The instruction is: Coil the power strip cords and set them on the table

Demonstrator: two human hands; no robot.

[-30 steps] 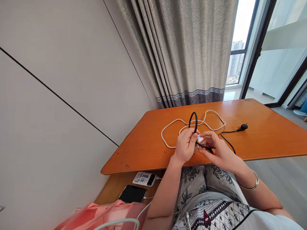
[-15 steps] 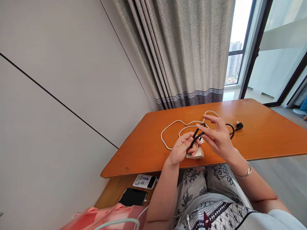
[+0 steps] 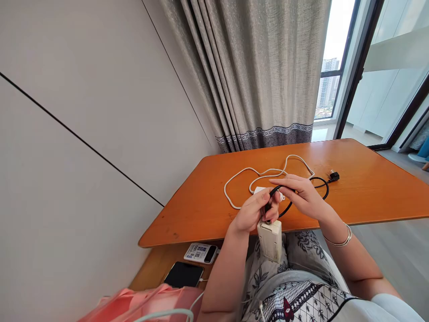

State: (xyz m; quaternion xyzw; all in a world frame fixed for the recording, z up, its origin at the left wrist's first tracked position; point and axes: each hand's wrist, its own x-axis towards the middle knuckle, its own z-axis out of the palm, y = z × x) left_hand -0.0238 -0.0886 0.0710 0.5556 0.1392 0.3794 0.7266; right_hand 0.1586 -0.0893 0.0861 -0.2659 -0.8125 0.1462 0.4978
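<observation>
Power brick [image 3: 270, 239] dangling at lower centre of the frame, just off the table [image 3: 368, 197] edge, hung from its black cord [image 3: 327, 189], pinched at the root by left hand [image 3: 253, 213]. Just beyond, right hand [image 3: 301, 197] curled loosely round the same cord; better to grip near the pinch, with the loop slack and untwisted. Farther back, plug [image 3: 334, 175] and white cable [image 3: 231, 179] lying on the table.

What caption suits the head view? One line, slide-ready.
At an orange table, the left hand pinches a black cable above a hanging white adapter; the right hand holds its loop.
</observation>
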